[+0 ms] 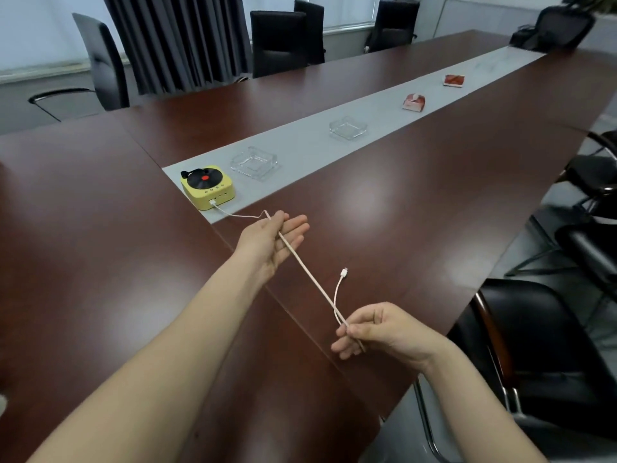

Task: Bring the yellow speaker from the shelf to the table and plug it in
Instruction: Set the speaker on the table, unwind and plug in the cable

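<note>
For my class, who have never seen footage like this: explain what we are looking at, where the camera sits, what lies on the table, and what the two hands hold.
There is no machine here. A person wears one camera on the head, looking forward and down, so you see their own two bare arms reaching out over a long dark table. On its grey centre strip stands the yellow speaker, shaped like a small record player, then two glass dishes and two red packets. A white cable is plugged into the speaker's side. The left hand has the cable running across its loosely open fingers; the right hand pinches it nearer the free plug, which hangs unconnected. Black chairs surround the table.
</note>
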Action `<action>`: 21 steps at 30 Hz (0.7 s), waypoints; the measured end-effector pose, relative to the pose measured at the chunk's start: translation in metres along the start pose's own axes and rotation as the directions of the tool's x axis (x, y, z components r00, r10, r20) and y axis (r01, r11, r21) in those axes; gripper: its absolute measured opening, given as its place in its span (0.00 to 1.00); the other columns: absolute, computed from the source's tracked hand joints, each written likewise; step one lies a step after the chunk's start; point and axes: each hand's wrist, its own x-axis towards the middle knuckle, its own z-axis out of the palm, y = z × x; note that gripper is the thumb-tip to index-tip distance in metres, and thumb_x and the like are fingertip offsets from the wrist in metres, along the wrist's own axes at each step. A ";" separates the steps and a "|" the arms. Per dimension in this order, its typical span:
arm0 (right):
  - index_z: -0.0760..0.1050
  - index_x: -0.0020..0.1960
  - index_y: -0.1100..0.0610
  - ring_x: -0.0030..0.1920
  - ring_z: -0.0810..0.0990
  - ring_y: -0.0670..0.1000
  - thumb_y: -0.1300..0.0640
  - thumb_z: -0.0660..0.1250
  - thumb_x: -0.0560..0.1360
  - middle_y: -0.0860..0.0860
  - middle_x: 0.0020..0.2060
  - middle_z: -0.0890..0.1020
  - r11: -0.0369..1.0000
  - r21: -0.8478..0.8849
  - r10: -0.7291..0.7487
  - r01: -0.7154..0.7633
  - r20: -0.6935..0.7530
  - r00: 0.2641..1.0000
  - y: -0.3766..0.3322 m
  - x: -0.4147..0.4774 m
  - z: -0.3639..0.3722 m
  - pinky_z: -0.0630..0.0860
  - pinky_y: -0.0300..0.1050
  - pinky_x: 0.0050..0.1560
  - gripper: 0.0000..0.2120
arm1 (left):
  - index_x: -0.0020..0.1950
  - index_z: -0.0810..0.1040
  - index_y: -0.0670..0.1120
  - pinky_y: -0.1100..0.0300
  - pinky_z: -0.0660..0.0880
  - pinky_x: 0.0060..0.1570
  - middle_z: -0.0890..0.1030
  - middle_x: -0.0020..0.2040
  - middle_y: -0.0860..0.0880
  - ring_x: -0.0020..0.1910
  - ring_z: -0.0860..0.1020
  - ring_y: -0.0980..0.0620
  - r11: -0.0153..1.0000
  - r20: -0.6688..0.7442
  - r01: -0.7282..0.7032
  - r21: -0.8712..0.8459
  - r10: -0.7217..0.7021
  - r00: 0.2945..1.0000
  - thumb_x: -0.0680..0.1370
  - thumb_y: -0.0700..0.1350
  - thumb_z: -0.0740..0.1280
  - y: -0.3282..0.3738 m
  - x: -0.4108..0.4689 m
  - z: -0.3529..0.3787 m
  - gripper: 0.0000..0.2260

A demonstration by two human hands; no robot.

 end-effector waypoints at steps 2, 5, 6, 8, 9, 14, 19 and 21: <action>0.79 0.43 0.61 0.33 0.85 0.49 0.65 0.64 0.75 0.54 0.35 0.87 0.999 -0.036 0.019 -0.020 -0.019 1.000 -0.004 -0.010 -0.004 0.75 0.37 0.36 0.06 | 0.45 0.72 0.45 0.65 0.80 0.35 0.84 0.40 0.47 0.30 0.84 0.58 0.993 0.014 -0.038 0.112 0.036 0.999 0.81 0.42 0.61 -0.013 -0.003 0.004 0.05; 0.78 0.41 0.61 0.31 0.84 0.49 0.63 0.65 0.75 0.54 0.34 0.87 0.998 -0.046 0.051 -0.053 -0.044 0.998 -0.009 -0.025 -0.014 0.75 0.35 0.31 0.06 | 0.46 0.72 0.46 0.66 0.80 0.37 0.83 0.43 0.46 0.31 0.84 0.58 0.985 0.083 -0.035 0.171 0.021 0.996 0.81 0.42 0.62 -0.036 -0.011 0.014 0.04; 0.79 0.40 0.61 0.30 0.84 0.49 0.62 0.65 0.74 0.55 0.34 0.87 0.998 -0.033 0.053 -0.055 -0.059 0.997 -0.012 -0.030 -0.017 0.76 0.35 0.29 0.05 | 0.47 0.72 0.46 0.66 0.80 0.38 0.83 0.43 0.47 0.31 0.84 0.59 0.984 0.104 -0.025 0.177 0.007 0.995 0.81 0.42 0.61 -0.043 -0.013 0.019 0.04; 0.79 0.39 0.62 0.28 0.84 0.49 0.58 0.67 0.70 0.56 0.33 0.87 0.998 -0.002 0.058 -0.058 -0.092 0.994 -0.018 -0.044 -0.026 0.76 0.34 0.27 0.06 | 0.47 0.72 0.46 0.65 0.80 0.39 0.83 0.43 0.48 0.32 0.84 0.59 0.981 0.127 -0.006 0.193 -0.018 0.992 0.81 0.43 0.61 -0.056 -0.018 0.030 0.03; 0.79 0.39 0.62 0.28 0.84 0.49 0.57 0.68 0.68 0.56 0.33 0.87 0.998 0.005 0.061 -0.060 -0.105 0.993 -0.020 -0.051 -0.030 0.76 0.34 0.26 0.08 | 0.47 0.72 0.46 0.66 0.80 0.39 0.84 0.43 0.49 0.32 0.84 0.60 0.981 0.128 -0.001 0.193 -0.024 0.991 0.81 0.43 0.61 -0.062 -0.021 0.035 0.03; 0.78 0.39 0.63 0.25 0.83 0.49 0.56 0.67 0.65 0.57 0.31 0.86 0.998 0.033 0.055 -0.050 -0.144 0.988 -0.039 -0.087 -0.042 0.74 0.33 0.21 0.10 | 0.45 0.71 0.46 0.67 0.80 0.34 0.82 0.51 0.44 0.31 0.83 0.60 0.997 0.081 0.042 0.072 -0.048 0.996 0.81 0.41 0.60 -0.078 -0.033 0.060 0.06; 0.78 0.39 0.63 0.25 0.83 0.49 0.56 0.66 0.67 0.57 0.31 0.86 0.999 0.038 0.028 -0.021 -0.202 0.979 -0.046 -0.111 -0.051 0.75 0.34 0.22 0.09 | 0.44 0.72 0.45 0.65 0.80 0.41 0.82 0.51 0.43 0.33 0.84 0.58 0.998 0.111 0.066 0.016 -0.067 0.992 0.81 0.43 0.60 -0.095 -0.044 0.073 0.07; 0.78 0.40 0.63 0.26 0.83 0.48 0.60 0.65 0.73 0.56 0.31 0.86 0.997 0.041 0.078 -0.070 -0.238 0.968 -0.033 -0.111 -0.058 0.75 0.33 0.22 0.08 | 0.44 0.73 0.45 0.64 0.79 0.43 0.82 0.51 0.43 0.35 0.84 0.57 0.997 0.103 0.073 0.027 -0.076 0.992 0.81 0.43 0.61 -0.104 -0.045 0.072 0.07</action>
